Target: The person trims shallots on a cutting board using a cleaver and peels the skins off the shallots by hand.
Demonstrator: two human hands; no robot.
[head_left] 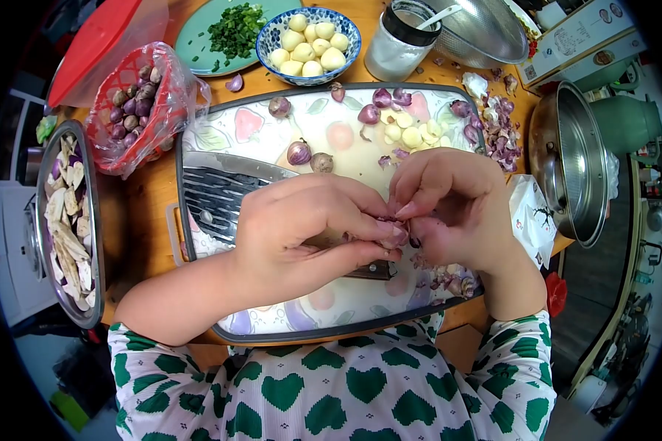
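My left hand (309, 228) and my right hand (452, 209) meet over the cutting board (346, 316). Their fingertips pinch a small purple shallot (396, 229), mostly hidden by the fingers. Beneath the left hand lies a cleaver (224, 192), its dark blade pointing left and its brown handle (375, 270) partly covered. Unpeeled shallots (299, 153) rest beyond the left hand. Past the right hand are pale peeled pieces (413, 134) and more purple shallots (369, 114). Loose skins (449, 279) lie below the right wrist.
A red basket (151, 121) in plastic holds shallots. Behind the board stand a blue-patterned bowl (265, 48) of peeled bulbs, a green plate (191, 44) with chopped greens, and a jar (397, 55). A metal bowl (95, 220) of eggplant strips is left; a steel pan (585, 162) is right.
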